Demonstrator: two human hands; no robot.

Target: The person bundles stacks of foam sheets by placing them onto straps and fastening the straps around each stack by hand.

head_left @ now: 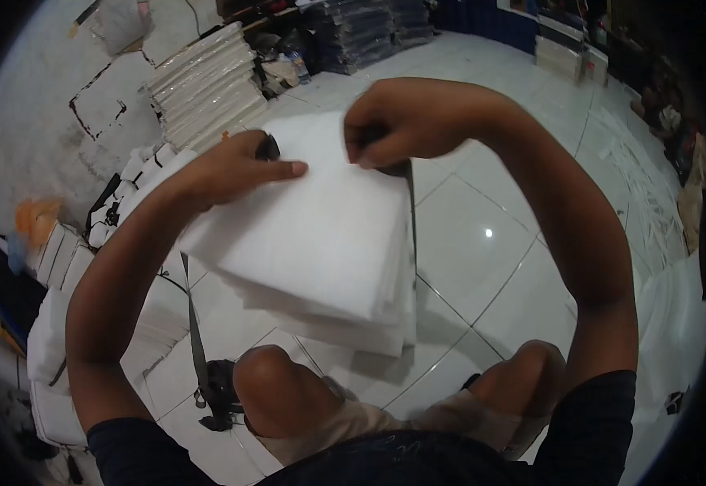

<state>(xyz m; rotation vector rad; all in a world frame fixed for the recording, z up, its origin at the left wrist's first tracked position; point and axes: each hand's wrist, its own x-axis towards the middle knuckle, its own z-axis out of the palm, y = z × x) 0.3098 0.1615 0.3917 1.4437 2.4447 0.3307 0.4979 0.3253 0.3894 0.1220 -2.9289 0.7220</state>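
Observation:
A thick stack of soft white folded sheets [312, 235] stands before my knees, its layers showing along the front edge. My left hand [227, 172] is at the stack's far left side, thumb stretched flat over the top sheet and fingers bent apart from it. A small dark patch shows between that thumb and the fingers. Above the far right part of the stack, my right hand [406, 121] has its fingers curled and thumb tip pressed toward them; what is in the pinch is hidden. A dark strap [194, 332] hangs down left of the stack.
White tiled floor [482, 267] surrounds the stack. Plastic-wrapped white bundles [207, 85] lean by the left wall, and dark wrapped stacks [353, 36] stand at the back. More white padded pieces [57, 340] are piled at left. White scraps [640, 194] lie at right.

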